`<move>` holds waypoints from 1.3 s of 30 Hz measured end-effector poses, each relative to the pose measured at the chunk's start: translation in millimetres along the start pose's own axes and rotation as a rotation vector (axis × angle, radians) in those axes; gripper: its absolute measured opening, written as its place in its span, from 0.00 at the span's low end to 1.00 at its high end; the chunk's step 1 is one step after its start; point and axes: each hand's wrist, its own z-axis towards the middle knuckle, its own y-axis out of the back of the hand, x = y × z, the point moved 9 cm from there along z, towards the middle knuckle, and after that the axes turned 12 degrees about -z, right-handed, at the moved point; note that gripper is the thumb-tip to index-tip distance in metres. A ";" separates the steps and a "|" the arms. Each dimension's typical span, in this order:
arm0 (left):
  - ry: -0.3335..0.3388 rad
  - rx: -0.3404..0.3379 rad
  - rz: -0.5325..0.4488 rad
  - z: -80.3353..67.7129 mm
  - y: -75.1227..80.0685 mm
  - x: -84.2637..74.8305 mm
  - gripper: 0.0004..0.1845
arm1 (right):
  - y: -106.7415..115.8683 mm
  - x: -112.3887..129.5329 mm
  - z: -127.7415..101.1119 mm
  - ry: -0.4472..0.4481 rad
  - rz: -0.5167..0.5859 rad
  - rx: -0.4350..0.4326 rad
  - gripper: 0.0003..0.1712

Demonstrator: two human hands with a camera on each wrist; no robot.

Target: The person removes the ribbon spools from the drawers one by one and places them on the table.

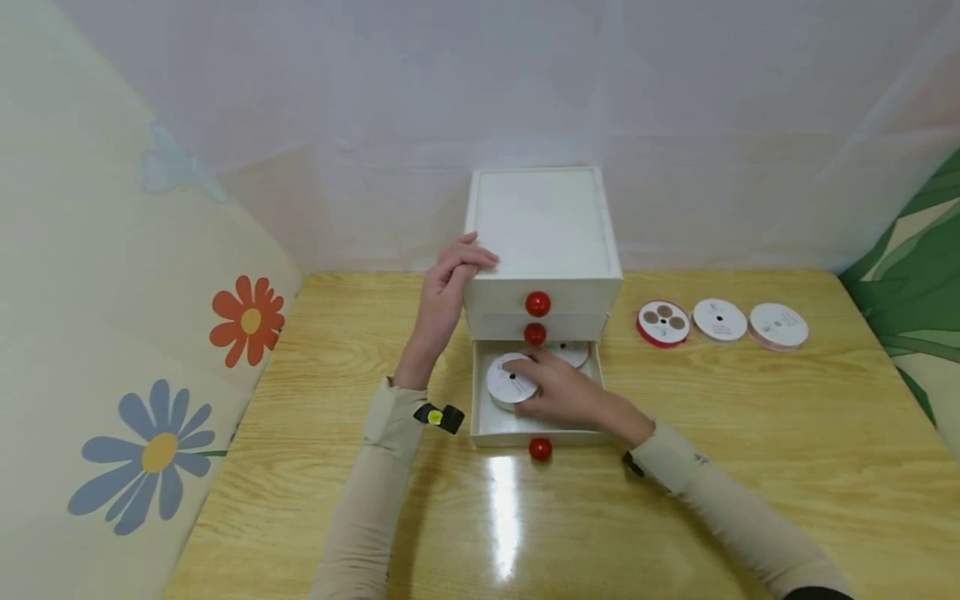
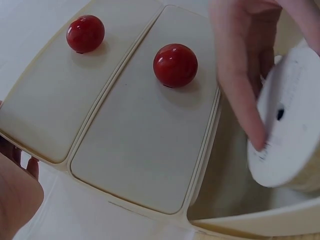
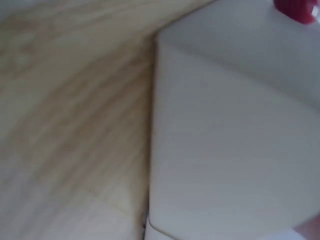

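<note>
A white drawer unit [image 1: 542,221] with red knobs stands at the back of the table, its bottom drawer [image 1: 540,437] pulled out. My right hand [image 1: 562,387] reaches into that drawer and grips a white ribbon spool [image 1: 507,385], fingers over its flat face and rim. In the left wrist view the same spool [image 2: 292,125] is tilted, with a finger across its face. Another white spool [image 1: 573,353] lies farther back in the drawer, partly hidden by the right hand. My left hand [image 1: 450,287] rests on the unit's upper left edge, fingertips on its top.
Right of the unit, a red-edged spool [image 1: 663,323], a white spool [image 1: 720,320] and a pink-edged spool [image 1: 778,326] lie in a row on the wooden table [image 1: 712,417]. A wall with painted flowers [image 1: 247,321] borders the left side. The two upper drawers are closed.
</note>
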 end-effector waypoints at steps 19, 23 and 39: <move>-0.023 0.004 -0.022 -0.5 -2.1 -0.9 0.14 | 52.7 -3.9 -38.8 -0.071 0.060 -0.092 0.34; -0.010 0.001 -0.014 0.1 -2.1 0.3 0.14 | 65.3 -13.3 -55.6 -0.120 0.096 -0.090 0.34; 0.048 -0.024 -0.015 -1.3 0.8 2.8 0.14 | 100.9 -51.2 -102.0 -0.266 0.084 -0.155 0.32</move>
